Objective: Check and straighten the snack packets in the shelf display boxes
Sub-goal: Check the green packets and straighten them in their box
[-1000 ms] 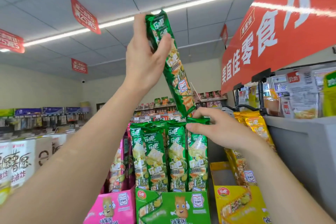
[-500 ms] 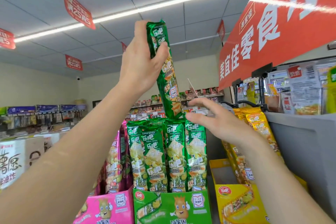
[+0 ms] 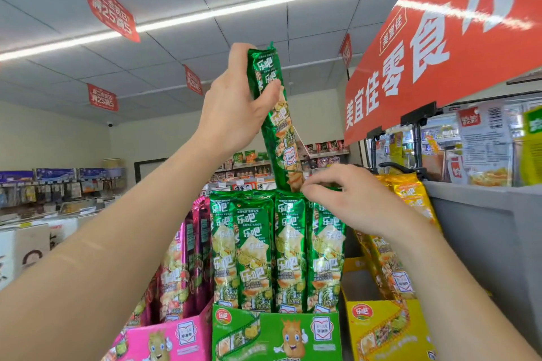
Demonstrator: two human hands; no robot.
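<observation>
Green foil packet (image 3: 277, 114) is up above the green box (image 3: 275, 334). It is tilted, top leaning left, with its lower end down at the tops of the row (image 3: 290, 252) of 4 upright packets in that box. The left hand (image 3: 234, 105) grasps it near the top, thumb across the front. The right hand (image 3: 349, 199) has its fingers curled at the top edge of the row's rightmost packet; I cannot tell whether it pinches it. A pink box (image 3: 164, 340) stands left, a yellow box (image 3: 378, 328) right, and a red sign (image 3: 440, 47) hangs overhead.
</observation>
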